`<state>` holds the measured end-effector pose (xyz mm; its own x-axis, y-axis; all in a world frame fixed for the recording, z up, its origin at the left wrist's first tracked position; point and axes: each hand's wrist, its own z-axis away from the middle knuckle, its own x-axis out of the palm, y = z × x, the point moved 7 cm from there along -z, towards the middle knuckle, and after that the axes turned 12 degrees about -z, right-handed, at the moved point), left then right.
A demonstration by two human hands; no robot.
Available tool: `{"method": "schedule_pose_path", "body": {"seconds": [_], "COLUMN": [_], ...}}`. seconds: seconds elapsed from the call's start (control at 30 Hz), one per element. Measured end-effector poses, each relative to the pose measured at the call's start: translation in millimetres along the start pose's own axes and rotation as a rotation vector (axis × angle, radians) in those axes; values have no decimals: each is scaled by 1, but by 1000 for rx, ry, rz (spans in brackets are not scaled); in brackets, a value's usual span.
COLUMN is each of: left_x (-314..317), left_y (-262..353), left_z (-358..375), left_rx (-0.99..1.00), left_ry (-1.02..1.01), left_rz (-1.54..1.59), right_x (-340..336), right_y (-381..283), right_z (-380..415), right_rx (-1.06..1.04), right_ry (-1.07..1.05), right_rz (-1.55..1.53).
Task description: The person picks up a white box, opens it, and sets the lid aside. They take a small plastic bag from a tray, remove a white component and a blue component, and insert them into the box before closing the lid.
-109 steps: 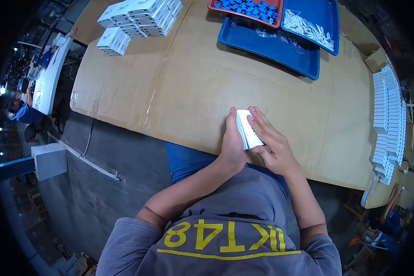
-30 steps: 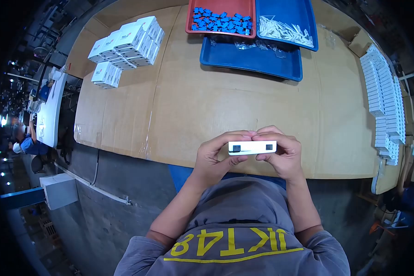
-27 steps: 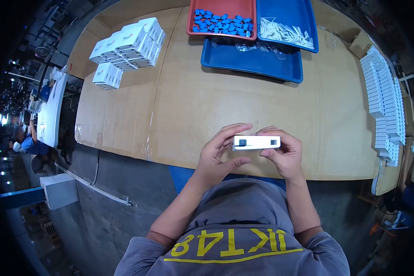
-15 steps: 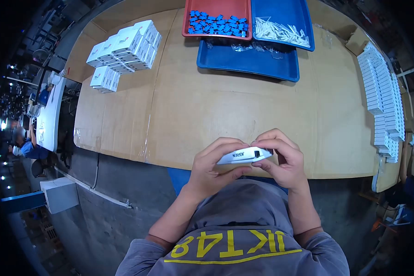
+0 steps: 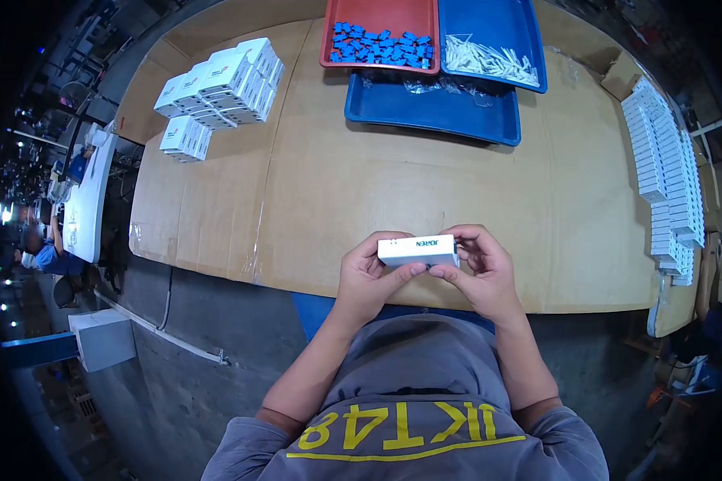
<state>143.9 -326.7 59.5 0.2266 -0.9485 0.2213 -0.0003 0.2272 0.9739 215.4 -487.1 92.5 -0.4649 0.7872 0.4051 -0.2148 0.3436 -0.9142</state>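
A small white box (image 5: 413, 250) with dark printed letters is held between both hands, above the table's near edge. My left hand (image 5: 369, 280) grips its left end, the thumb along the near side and the fingers behind. At the right end, my right hand (image 5: 483, 268) has its thumb at the box's lower edge and its fingers curled by the end face. Small dark marks show on the box's top left. Its far side and whatever lies under the fingers are hidden.
Stacked white boxes (image 5: 225, 76) stand at the back left, and rows of white boxes (image 5: 670, 176) at the right. A red tray (image 5: 381, 14) holds blue parts; a blue tray (image 5: 489, 16) holds white pieces. Another blue tray (image 5: 433, 120) lies nearer. A person (image 5: 52, 256) sits far left.
The white box has turned so its long side faces up more squarely, and its right end looks closed off. My right hand has shifted slightly left and its fingers have moved round the end.
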Motion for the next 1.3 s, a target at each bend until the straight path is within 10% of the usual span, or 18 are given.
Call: {"method": "schedule_pose_path", "body": {"seconds": [0.4,0.5,1.03,1.3], "left_x": [-6,-4,-15,9], "left_y": [-5,9,-34,-3], "left_z": [-13,-13,-7,-10], "left_rx": [-147,-105,-28,-40], "left_ry": [-155,-155,-103,-138], "left_rz": [-446,-552,42,87], "right_x": [-8,8,12,0], "right_y": [21,3,-13,-5], "right_z": [-6,-6,8,6], "right_rx": [125,5,-136,-209], "right_ry": [-20,-242,-40,-12], "right_rz": [75,527,396,-201]}}
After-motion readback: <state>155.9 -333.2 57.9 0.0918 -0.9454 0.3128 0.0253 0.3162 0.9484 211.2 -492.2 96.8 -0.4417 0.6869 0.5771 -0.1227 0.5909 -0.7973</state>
